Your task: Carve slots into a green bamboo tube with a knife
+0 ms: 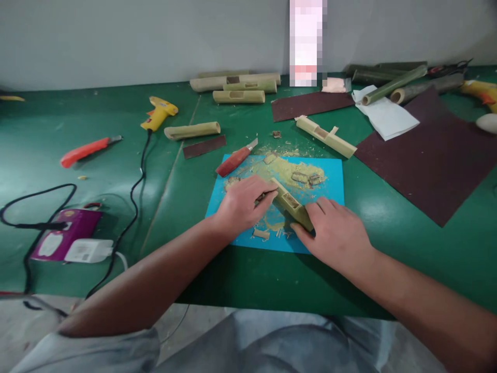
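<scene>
A bamboo tube (291, 200) with a rectangular opening cut in its side lies slantwise over a blue sheet (334, 178). My right hand (337, 228) is wrapped round its near end. At the far end my left hand (246, 202) is closed, pinching a small dark folded piece that looks like sandpaper (266, 194) against the tube. Pale dust (285, 173) and bamboo chips (301, 177) are scattered on the sheet. A red-handled carving knife (236, 159) rests at the sheet's upper left edge, its blade pointing away.
More cut bamboo tubes (238, 97) lie at the back, and another (325, 137) lies right of the knife. Brown sandpaper sheets (430, 171) spread to the right. Leftward are a yellow glue gun (158, 114), a red utility knife (86, 151) and a purple power strip (66, 235) with cords.
</scene>
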`<state>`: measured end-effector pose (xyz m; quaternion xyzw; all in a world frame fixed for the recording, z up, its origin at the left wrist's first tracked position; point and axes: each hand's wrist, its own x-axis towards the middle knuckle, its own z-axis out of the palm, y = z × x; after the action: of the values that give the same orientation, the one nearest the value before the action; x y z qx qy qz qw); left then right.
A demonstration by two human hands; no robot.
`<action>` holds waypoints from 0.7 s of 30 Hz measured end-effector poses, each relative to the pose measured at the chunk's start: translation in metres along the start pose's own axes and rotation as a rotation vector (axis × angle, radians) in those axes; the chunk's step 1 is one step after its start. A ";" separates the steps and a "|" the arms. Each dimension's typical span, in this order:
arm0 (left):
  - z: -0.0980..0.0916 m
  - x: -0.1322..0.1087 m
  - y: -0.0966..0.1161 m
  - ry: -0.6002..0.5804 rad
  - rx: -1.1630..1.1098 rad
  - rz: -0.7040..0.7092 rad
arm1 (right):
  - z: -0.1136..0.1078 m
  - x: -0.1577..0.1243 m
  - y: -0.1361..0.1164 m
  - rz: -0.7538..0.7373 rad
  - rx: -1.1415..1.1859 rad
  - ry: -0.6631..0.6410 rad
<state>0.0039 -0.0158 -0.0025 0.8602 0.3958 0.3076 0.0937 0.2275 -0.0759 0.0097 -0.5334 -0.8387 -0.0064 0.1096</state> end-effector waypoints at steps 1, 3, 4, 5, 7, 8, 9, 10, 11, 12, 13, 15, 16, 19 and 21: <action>0.000 0.000 0.001 -0.014 -0.005 0.013 | 0.001 0.000 0.000 -0.010 0.009 0.006; 0.001 0.002 0.001 -0.053 -0.005 0.048 | 0.003 0.001 0.000 -0.029 0.043 0.012; 0.001 0.003 0.001 -0.066 0.002 0.052 | 0.003 0.001 0.000 -0.032 0.062 0.008; 0.001 0.004 0.001 -0.064 0.011 0.044 | 0.004 0.001 0.000 -0.027 0.079 0.004; 0.001 0.005 0.000 -0.039 0.024 0.014 | 0.005 0.001 0.000 -0.002 0.101 -0.004; 0.002 0.005 0.000 -0.039 0.020 0.017 | 0.005 0.001 0.000 0.008 0.105 -0.007; 0.002 0.005 0.000 -0.054 0.009 0.043 | 0.005 0.001 -0.001 0.010 0.106 -0.009; 0.003 0.005 0.001 -0.079 -0.002 0.080 | 0.006 0.000 -0.001 0.009 0.105 -0.010; 0.003 0.005 0.002 -0.099 -0.011 0.106 | 0.006 0.000 -0.001 0.005 0.105 -0.009; 0.003 0.005 0.002 -0.102 -0.012 0.112 | 0.006 0.000 -0.001 0.000 0.104 -0.007; 0.004 0.004 0.003 -0.087 -0.006 0.097 | 0.006 0.000 -0.002 -0.002 0.103 -0.005; 0.004 0.004 0.004 -0.051 0.013 0.058 | 0.006 0.000 -0.002 -0.004 0.101 -0.003; 0.003 0.004 0.005 -0.053 0.013 0.067 | 0.007 0.000 -0.002 -0.004 0.100 -0.004; 0.003 0.004 0.005 -0.111 0.011 0.115 | 0.007 0.000 -0.002 0.003 0.102 -0.013; 0.003 0.005 0.003 -0.074 0.024 0.060 | 0.007 0.000 -0.002 0.011 0.107 -0.015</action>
<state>0.0099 -0.0142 -0.0014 0.8836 0.3698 0.2733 0.0885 0.2241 -0.0757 0.0028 -0.5313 -0.8358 0.0429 0.1314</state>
